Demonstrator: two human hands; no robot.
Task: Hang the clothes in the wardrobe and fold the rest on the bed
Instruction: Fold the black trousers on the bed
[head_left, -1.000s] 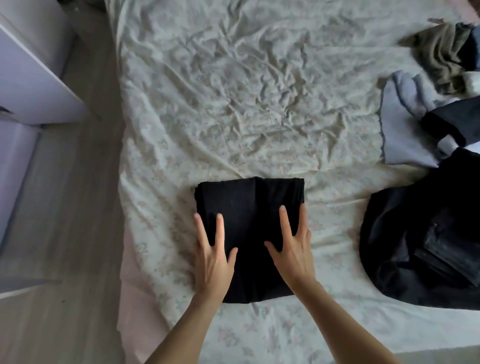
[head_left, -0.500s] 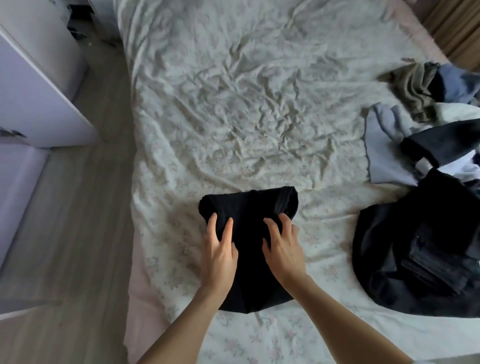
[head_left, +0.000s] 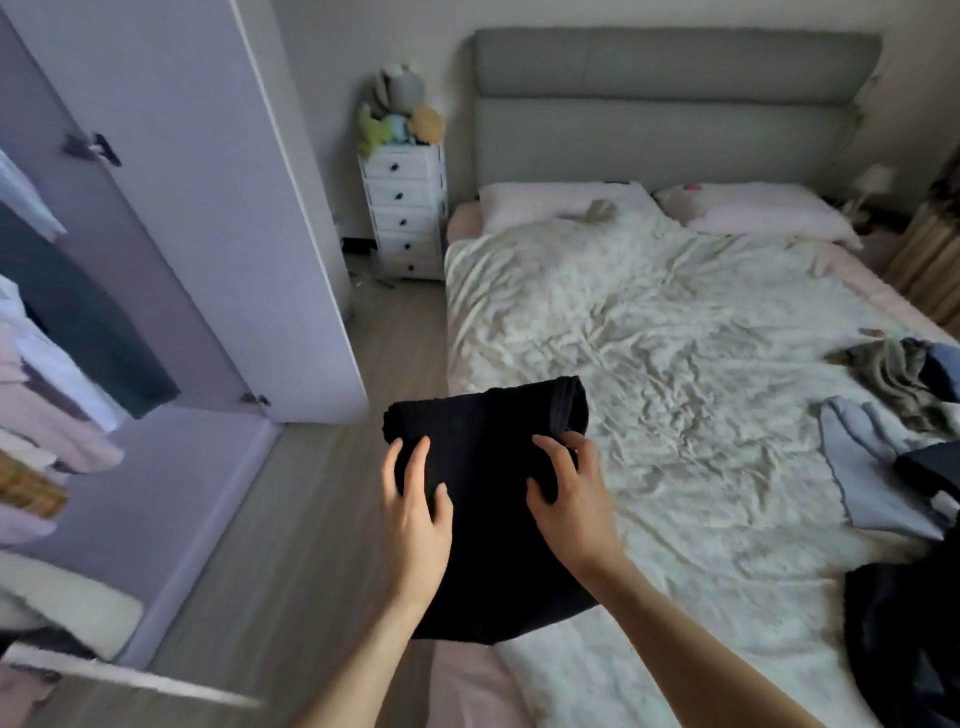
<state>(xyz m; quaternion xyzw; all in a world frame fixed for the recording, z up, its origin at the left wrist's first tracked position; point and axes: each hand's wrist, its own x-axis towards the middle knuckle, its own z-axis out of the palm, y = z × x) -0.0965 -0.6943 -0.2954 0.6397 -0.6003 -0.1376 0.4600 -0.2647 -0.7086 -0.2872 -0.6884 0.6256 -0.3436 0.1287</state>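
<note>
Black folded garment (head_left: 483, 525) is gripped at its sides by left hand (head_left: 415, 514) and right hand (head_left: 571, 504), lifted off the bed (head_left: 675, 364); right of the fingers, unfolded clothes pile (head_left: 893, 457) remains.

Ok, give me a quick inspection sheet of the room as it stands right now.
Surface: bed with a wrinkled cream cover, two pink pillows at the headboard.
Job's things: folded black garment held up over the bed's near left edge; open wardrobe with hung clothes.
Clutter: unfolded clothes pile on the bed's right side.
Grippers: left hand and right hand both grip the black garment, fingers curled over it.
Cables: nothing seen.
Surroundings: white drawer unit topped with soft toys, grey headboard, wood floor.
</note>
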